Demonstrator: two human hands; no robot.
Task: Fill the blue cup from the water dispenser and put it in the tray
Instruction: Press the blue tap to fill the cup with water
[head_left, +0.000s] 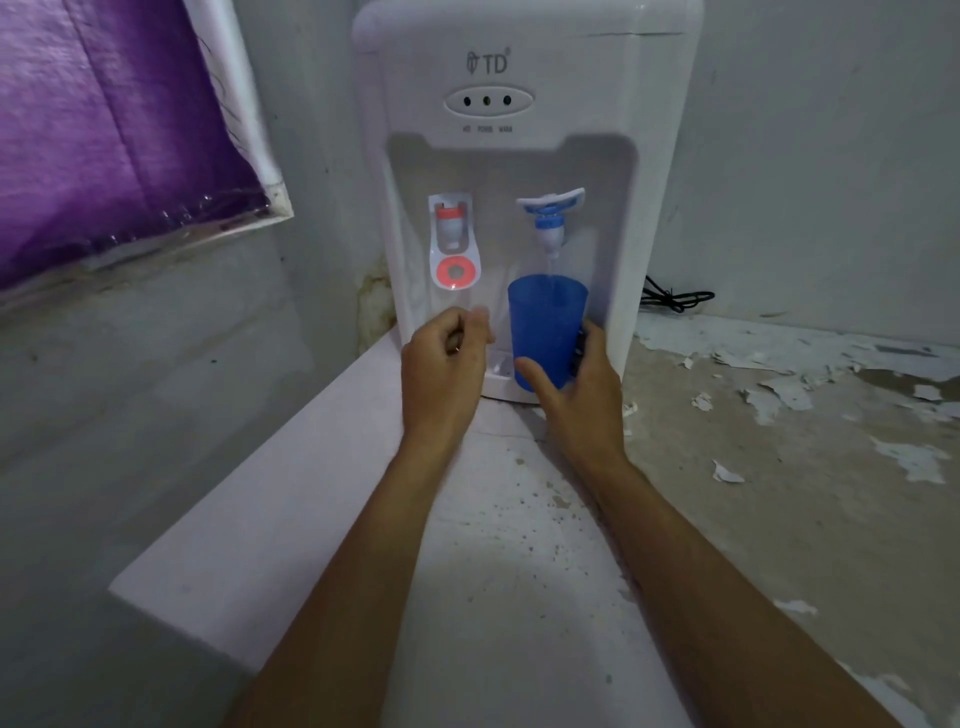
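A white water dispenser (524, 78) stands on a counter against the wall. It has a red tap (451, 221) on the left and a blue tap (550, 213) on the right. A blue cup (543, 327) is held upright under the blue tap, and a thin stream of water falls into it. My right hand (576, 387) grips the cup by its handle side, thumb across the front. My left hand (447, 364) hovers loosely curled left of the cup, below the red tap, holding nothing. No tray is in view.
The counter (519, 545) is pale with peeling paint (779, 395) on the right. A black cable (672, 299) lies behind the dispenser. A purple cloth in a white frame (104, 130) hangs at the upper left. The dispenser's drip tray (501, 366) sits below the taps.
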